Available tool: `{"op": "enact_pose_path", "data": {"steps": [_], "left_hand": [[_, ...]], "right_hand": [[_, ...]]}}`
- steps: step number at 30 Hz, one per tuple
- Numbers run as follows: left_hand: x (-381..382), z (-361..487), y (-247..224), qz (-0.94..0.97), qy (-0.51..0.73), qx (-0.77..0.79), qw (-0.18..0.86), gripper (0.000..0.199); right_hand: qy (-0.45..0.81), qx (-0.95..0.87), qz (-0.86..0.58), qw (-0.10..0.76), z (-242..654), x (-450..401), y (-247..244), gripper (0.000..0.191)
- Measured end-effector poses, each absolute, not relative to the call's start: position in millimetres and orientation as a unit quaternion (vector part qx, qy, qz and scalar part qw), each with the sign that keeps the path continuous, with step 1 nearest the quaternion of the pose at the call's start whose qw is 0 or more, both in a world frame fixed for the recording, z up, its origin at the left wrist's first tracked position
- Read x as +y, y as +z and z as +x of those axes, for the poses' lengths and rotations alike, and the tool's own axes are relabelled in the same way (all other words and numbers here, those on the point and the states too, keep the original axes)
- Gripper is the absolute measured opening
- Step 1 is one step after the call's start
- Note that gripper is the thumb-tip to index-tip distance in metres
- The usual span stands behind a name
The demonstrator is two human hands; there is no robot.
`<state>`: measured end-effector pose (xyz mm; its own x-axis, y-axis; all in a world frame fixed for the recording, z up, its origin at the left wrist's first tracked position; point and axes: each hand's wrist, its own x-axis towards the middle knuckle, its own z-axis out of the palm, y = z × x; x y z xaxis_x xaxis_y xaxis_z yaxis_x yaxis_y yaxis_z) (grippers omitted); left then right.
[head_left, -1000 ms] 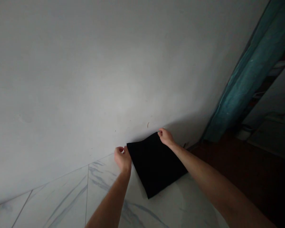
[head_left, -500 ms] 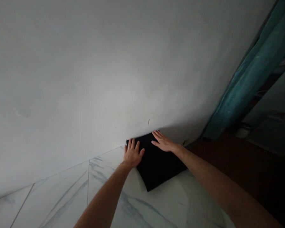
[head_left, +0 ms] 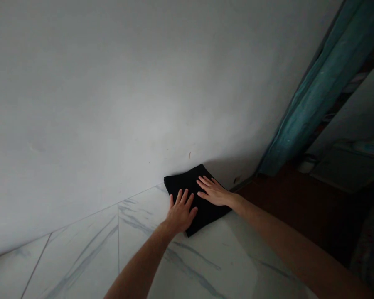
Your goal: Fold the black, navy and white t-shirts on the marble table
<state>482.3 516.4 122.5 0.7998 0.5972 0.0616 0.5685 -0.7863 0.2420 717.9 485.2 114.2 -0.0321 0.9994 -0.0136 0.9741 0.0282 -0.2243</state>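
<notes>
- Left hand point(head_left: 180, 214): nearer the camera, lying flat and open with the fingers spread. The fingers rest on the cloth and the palm sits over its near-left edge, with nothing pinched or gripped.
- Right hand point(head_left: 213, 192): also flat and open, fingers loosely together and angled toward the left hand. It lies further in, on the upper part of the cloth, and closes on nothing. Its wrist reaches the cloth's right edge.
- Black folded cloth point(head_left: 207, 214): a flat, roughly rectangular pad under both hands, with one short edge at the foot of the wall. Its long axis seems to run diagonally from the wall toward the person, down and to the right in view, though the dim light makes the folds hard to read, and I cannot tell how many layers it has.
- White marble-patterned tile surface point(head_left: 212, 257): grey-veined, with thin seams, and it carries the cloth. A seam point(head_left: 118, 236) runs toward the wall left of the left hand.
- White plaster wall point(head_left: 112, 104): rises directly behind the cloth, marked by a few small specks.
- Dark reddish-brown floor point(head_left: 283, 216): lies beyond the tile on the right.
- Teal draped fabric point(head_left: 318, 95): hangs at the wall's right end, beside an opening into a dimmer space.
</notes>
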Motion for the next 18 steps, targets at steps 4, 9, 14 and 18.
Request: {"op": "enact_pose_path", "data": {"steps": [4,9,14,18], "left_hand": [[500.8,471.4,124.9,0.935,0.110,0.321,0.102,0.054],[476.2,456.0,111.1,0.958,0.088,0.255,0.101,0.058],[464.4,454.4,115.5,0.911,0.091,0.370,0.158,0.063],[447.1,447.6,131.3,0.896,0.069,0.394,0.191,0.064]], "right_hand": [[0.065,-0.703,-0.703,0.089,707.6,469.8,129.7,0.072],[0.075,-0.739,-0.667,0.066,691.8,437.7,132.4,0.069],[0.063,-0.693,-0.715,0.069,691.5,427.7,132.0,0.066],[0.039,-0.675,-0.734,0.070,676.4,426.3,132.9,0.066]]}}
